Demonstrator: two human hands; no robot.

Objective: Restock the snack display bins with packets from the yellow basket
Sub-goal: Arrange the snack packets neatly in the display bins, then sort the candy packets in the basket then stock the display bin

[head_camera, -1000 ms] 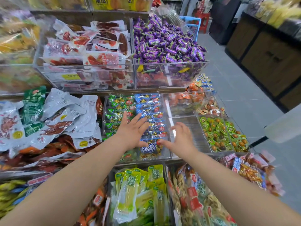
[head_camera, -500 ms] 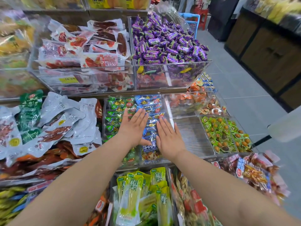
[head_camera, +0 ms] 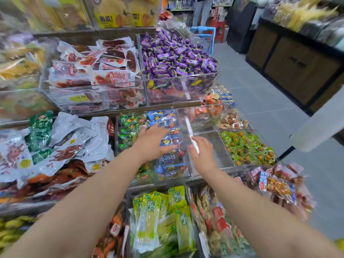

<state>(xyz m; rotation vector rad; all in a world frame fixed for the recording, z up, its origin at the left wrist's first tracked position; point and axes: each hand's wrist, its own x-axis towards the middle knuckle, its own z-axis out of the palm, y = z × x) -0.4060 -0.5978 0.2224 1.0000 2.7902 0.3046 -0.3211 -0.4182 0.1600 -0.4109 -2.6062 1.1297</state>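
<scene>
Showing the left hand (head_camera: pixel 154 142) flat and open on the blue packets (head_camera: pixel 168 161), whose row runs away from the person in the bin (head_camera: pixel 173 176); right hand (head_camera: pixel 202 155) just beside, at the divider (head_camera: pixel 188 125), grip unclear; yellow basket unseen.

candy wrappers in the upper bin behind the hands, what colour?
The candy wrappers are purple, with bits of green. The head view shows them clearly.

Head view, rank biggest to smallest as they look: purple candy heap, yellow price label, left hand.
1. purple candy heap
2. left hand
3. yellow price label
The hand sits nearer the camera, which inflates it.
</scene>
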